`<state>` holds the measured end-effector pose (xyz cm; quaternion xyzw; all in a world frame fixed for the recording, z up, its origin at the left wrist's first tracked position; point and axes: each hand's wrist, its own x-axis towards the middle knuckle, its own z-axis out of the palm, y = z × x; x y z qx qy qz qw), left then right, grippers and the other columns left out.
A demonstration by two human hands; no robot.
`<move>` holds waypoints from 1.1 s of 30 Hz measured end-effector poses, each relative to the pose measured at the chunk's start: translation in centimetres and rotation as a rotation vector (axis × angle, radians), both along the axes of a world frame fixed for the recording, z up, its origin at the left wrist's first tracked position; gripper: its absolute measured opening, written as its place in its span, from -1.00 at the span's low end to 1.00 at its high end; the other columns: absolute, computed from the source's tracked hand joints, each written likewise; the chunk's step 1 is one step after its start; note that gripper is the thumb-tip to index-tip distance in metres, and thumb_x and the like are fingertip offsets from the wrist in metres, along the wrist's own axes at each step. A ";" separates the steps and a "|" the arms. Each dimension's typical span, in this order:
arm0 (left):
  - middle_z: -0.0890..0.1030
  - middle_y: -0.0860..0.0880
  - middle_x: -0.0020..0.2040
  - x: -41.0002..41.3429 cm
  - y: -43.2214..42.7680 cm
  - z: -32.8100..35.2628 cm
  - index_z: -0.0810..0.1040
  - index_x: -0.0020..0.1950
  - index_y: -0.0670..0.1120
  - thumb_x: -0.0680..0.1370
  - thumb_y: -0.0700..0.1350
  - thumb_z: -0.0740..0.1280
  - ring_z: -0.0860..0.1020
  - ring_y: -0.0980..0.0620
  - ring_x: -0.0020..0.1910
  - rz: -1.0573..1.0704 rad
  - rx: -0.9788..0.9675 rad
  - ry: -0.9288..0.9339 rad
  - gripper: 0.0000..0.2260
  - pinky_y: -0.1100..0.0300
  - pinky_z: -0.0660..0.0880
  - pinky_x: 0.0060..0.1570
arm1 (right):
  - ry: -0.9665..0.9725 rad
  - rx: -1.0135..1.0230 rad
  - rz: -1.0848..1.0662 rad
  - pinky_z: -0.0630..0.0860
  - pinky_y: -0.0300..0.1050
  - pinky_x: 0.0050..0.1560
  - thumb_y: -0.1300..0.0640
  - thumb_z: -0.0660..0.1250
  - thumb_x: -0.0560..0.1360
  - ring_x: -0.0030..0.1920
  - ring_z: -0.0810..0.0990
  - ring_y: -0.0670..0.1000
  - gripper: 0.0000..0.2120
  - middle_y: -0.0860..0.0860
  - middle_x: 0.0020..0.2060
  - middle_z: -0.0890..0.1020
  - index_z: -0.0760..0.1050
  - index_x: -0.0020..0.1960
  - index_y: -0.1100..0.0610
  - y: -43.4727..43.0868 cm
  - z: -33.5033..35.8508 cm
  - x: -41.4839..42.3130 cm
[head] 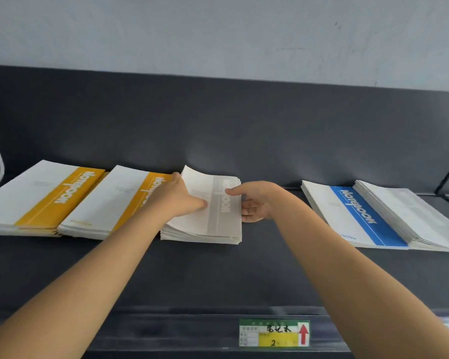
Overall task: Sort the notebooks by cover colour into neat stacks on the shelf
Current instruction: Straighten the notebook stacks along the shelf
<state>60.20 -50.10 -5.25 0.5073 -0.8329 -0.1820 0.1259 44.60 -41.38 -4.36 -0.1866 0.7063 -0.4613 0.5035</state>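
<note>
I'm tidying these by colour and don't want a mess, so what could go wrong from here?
The top cover of the grey stack curls up beside the left hand; pressing could crease it. The left forearm hangs over a yellow stack and may knock it askew.

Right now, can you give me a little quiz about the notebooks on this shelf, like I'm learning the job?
1. True or false: the left hand and the right hand both touch the grey stack.
2. What colour is the band on the notebook to the right? A yellow, B blue, C green.
3. Fill in: the arrow on the shelf label points ___.
Key: 1 true; 2 B; 3 up.
</note>
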 end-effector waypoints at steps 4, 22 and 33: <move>0.49 -0.06 0.07 0.5 -0.6 0.0 0.27 0.38 -0.20 0.43 0.14 0.43 0.51 -0.07 0.06 0.000 0.053 0.024 -0.32 0.15 0.38 -0.20 | 0.003 0.030 -0.004 0.53 -0.06 -0.04 0.17 0.48 0.43 -0.12 0.57 0.06 -0.62 0.10 -0.02 0.55 0.43 0.17 0.20 -0.8 0.0 -0.3; 0.54 0.01 0.17 -1.3 0.1 1.2 0.45 0.31 -0.15 0.43 0.09 0.50 0.51 -0.03 0.18 0.001 0.666 0.557 -0.44 0.11 0.37 0.13 | 0.043 -0.370 -0.010 0.59 -0.03 -0.19 0.31 0.35 0.50 -0.07 0.66 0.11 -0.73 0.13 0.01 0.67 0.51 0.20 0.28 3.0 -0.8 -1.0; 0.67 0.03 0.09 -8.2 4.7 0.2 0.52 0.23 -0.03 0.27 -0.21 0.62 0.63 0.10 0.09 -0.372 0.403 1.138 -0.43 0.18 0.57 0.06 | 0.473 -0.847 -0.188 0.57 -0.28 -0.15 0.19 0.60 0.27 -0.09 0.68 -0.09 -0.59 -0.04 -0.09 0.70 0.54 0.05 0.08 7.4 -0.2 -4.5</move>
